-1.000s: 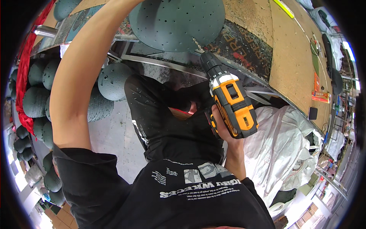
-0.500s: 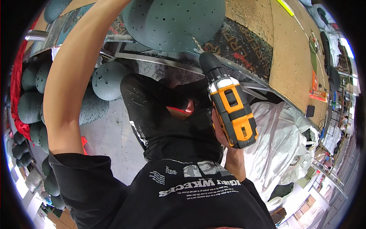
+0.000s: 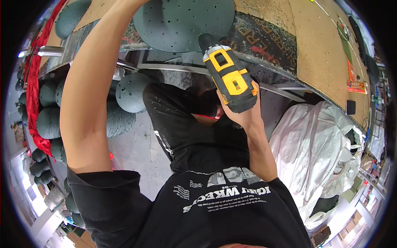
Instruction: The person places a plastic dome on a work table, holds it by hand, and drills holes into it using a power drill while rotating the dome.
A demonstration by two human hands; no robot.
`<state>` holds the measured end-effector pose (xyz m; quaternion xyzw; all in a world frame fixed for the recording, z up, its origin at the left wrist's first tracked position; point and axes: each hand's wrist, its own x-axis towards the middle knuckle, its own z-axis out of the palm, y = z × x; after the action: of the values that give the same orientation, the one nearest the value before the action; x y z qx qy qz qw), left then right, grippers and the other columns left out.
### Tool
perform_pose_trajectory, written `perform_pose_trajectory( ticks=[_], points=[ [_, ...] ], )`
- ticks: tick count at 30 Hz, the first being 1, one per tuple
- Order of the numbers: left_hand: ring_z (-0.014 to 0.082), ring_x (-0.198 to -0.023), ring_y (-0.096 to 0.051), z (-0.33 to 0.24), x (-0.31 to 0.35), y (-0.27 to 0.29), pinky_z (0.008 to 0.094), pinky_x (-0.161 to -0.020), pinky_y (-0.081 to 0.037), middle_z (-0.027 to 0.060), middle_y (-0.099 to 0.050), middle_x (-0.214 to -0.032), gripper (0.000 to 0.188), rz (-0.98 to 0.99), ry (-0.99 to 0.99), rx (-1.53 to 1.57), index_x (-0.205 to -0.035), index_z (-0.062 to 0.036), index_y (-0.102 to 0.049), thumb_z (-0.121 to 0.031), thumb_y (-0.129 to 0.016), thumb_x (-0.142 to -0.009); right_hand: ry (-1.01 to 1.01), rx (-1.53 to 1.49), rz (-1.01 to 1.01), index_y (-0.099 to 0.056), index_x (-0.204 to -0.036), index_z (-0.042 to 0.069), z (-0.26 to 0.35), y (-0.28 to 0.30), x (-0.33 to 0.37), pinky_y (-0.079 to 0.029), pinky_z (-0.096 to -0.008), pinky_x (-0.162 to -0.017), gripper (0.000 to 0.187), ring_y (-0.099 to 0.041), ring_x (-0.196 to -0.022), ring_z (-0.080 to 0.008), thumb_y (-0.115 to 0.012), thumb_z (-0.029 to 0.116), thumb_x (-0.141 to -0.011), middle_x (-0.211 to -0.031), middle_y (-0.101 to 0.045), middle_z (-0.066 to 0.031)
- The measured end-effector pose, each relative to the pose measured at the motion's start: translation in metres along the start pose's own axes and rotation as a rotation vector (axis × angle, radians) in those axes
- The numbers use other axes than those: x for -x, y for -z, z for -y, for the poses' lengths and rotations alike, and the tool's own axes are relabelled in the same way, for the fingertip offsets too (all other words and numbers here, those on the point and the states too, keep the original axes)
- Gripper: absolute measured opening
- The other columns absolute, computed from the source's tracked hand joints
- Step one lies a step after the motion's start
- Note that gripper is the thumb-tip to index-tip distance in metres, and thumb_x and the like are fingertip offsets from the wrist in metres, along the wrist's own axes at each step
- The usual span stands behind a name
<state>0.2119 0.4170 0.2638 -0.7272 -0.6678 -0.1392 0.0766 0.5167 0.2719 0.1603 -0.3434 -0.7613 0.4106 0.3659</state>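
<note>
My right hand (image 3: 244,113) is closed around the handle of a yellow-and-black cordless drill (image 3: 231,74). The drill points up and away from me. Its black chuck overlaps the near right edge of a dark green-grey round disc (image 3: 182,25), and the bit is out of sight. Small holes dot the disc, which lies at the front edge of the workbench (image 3: 269,45). My left arm (image 3: 91,91) stretches forward to the left of the disc. Its hand is cut off by the top edge, so its fingers do not show.
Stacks of similar round discs (image 3: 120,120) stand at the left beside my leg, with red cloth (image 3: 35,99) hanging past them. A metal tube (image 3: 50,51) juts from the bench. On the right sit a large white sack (image 3: 306,153) and a phone-like black object (image 3: 350,107).
The drill has moved forward and left toward the disc. Its bit, visible before at the disc's edge, is now hidden, with the chuck up against the disc. The view has shifted slightly.
</note>
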Motion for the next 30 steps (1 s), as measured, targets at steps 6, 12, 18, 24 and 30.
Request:
perform_pose_trajectory(
  ticks=[6,12,18,24,30],
  points=[
    [0.0433,-0.085,-0.064,-0.001,0.0,0.002,0.0479,-0.079,-0.048,0.028,-0.066,-0.088,0.045,-0.052,-0.028,-0.023,-0.084,0.0053,-0.066,-0.034,-0.043,-0.089,0.074,0.025,-0.045,-0.06,-0.116,-0.003,0.005,0.01,0.023,-0.052,-0.0264,-0.077,0.05,-0.071,-0.084,-0.0243,-0.077,0.003,-0.07,-0.099,-0.07,-0.012],
    [0.0435,-0.084,-0.064,-0.006,0.004,0.009,0.0475,-0.079,-0.048,0.0272,-0.066,-0.085,0.045,-0.026,-0.014,-0.061,-0.085,0.005,-0.064,-0.034,-0.042,-0.092,0.054,0.015,-0.012,-0.06,-0.117,-0.003,0.013,0.027,0.046,-0.051,-0.0265,-0.078,0.053,-0.07,-0.085,-0.0226,-0.077,0.003,-0.068,-0.1,-0.07,-0.0117],
    [0.0371,-0.108,-0.062,-0.006,0.022,0.001,0.0446,-0.094,-0.044,0.0291,-0.064,-0.111,0.051,-0.285,0.231,0.264,-0.113,0.0023,-0.061,-0.043,-0.044,-0.097,-0.057,0.106,-0.122,-0.068,-0.105,0.004,-0.015,0.081,0.077,-0.052,-0.0323,-0.08,0.021,-0.067,-0.094,-0.0182,-0.073,0.007,-0.084,-0.099,-0.069,-0.0077],
    [0.0113,-0.061,-0.048,-0.012,0.149,-0.031,0.0303,-0.065,-0.046,0.0036,-0.053,-0.067,0.03,-0.814,0.687,1.077,-0.077,-0.0054,-0.054,-0.027,-0.049,-0.098,-0.115,-0.244,-0.562,-0.062,-0.109,0.0,-0.03,0.15,-0.003,-0.044,-0.0238,-0.061,0.02,-0.052,-0.063,-0.0073,-0.064,0.005,-0.09,-0.072,-0.055,0.0006],
    [0.0269,-0.092,-0.067,-0.084,0.226,-0.128,0.0373,-0.079,-0.053,0.0138,-0.065,-0.106,0.031,-0.458,1.025,1.751,-0.115,-0.0013,-0.054,-0.027,-0.057,-0.098,-0.032,-0.215,-0.593,-0.059,-0.114,-0.003,-0.086,0.172,-0.06,-0.042,-0.024,-0.056,0.029,-0.049,-0.057,-0.0088,-0.057,0.001,-0.086,-0.066,-0.05,-0.0009]
  ],
)
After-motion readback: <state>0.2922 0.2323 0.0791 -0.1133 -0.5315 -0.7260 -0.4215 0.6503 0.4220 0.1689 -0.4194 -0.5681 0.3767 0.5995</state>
